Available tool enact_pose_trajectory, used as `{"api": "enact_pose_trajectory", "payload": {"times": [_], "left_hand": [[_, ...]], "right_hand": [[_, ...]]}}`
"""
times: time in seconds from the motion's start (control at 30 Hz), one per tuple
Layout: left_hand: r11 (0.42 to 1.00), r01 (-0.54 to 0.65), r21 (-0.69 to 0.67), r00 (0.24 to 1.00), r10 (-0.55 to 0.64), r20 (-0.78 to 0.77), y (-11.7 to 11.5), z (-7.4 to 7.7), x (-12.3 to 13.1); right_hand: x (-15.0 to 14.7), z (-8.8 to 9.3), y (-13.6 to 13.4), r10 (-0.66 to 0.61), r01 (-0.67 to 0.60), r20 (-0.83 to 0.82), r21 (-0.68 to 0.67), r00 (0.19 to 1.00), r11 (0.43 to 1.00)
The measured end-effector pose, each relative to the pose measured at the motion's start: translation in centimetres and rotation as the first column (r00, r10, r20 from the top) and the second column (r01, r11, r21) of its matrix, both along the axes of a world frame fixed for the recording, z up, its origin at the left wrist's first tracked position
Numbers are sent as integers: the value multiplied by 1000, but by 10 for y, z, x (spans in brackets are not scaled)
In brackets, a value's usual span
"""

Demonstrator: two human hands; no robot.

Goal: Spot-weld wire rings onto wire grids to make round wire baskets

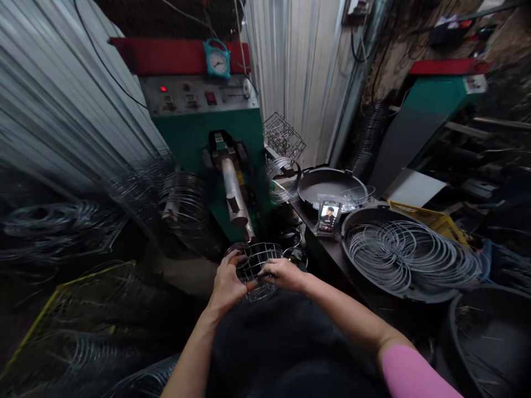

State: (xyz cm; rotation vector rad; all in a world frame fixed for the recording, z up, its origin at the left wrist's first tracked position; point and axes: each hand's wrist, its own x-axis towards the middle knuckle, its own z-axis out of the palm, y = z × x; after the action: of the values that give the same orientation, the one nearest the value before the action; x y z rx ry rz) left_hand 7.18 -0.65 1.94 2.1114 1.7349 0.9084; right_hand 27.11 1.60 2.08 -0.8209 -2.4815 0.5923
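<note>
Between my two hands, just above my lap, is a round wire basket (258, 260) of thin metal rods. My left hand (229, 281) is curled round its left side, fingers on the upper rim and thumb toward the bottom. At the right side, my right hand (284, 274) has its fingers closed on the wires; whether a smaller piece is pinched in them I cannot make out. Close beyond the basket is the metal arm (234, 190) of a green machine (182, 132), its lower electrode tip (249, 231) almost at the basket's far rim.
Wire rings (394, 249) lie in a black round tray (435, 296) at right. A second tray (327, 185) and a phone (329, 216) stand on the bench. Wire rings hang in a bundle (182, 193) left of the machine. A yellow-edged crate (53, 296) is lower left.
</note>
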Motion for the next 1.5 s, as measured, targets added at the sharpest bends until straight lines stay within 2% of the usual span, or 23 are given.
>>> {"api": "enact_pose_trajectory", "payload": {"times": [0.33,0.7,0.83,0.97,1.23,1.33,1.43,1.5], "left_hand": [[1000,-20,23,1000,20,11,12,12,-3],[996,-55,-75,995,60,74,37,12,-14],[994,-36,-101,993,47,104,41,10,-14],[992,-81,-99,991,91,102,40,10,-12],[982,-120,-144,986,135,102,62,14,-15],[982,-131,-134,981,148,122,64,10,-16],[988,-126,-92,983,137,126,64,8,-16],[989,-125,-78,983,134,125,67,8,-17]], "right_hand": [[-10,0,17,-18,19,-46,40,999,999],[-24,7,45,-44,45,-49,33,998,998],[-25,6,44,-80,82,-40,33,996,996],[-25,1,40,-126,127,-21,51,992,991],[-34,5,61,-187,188,-20,46,982,981],[-30,6,58,-197,201,-82,40,977,979],[-23,3,56,-268,275,-190,12,945,961],[-20,1,58,-309,312,-205,-20,929,950]]}}
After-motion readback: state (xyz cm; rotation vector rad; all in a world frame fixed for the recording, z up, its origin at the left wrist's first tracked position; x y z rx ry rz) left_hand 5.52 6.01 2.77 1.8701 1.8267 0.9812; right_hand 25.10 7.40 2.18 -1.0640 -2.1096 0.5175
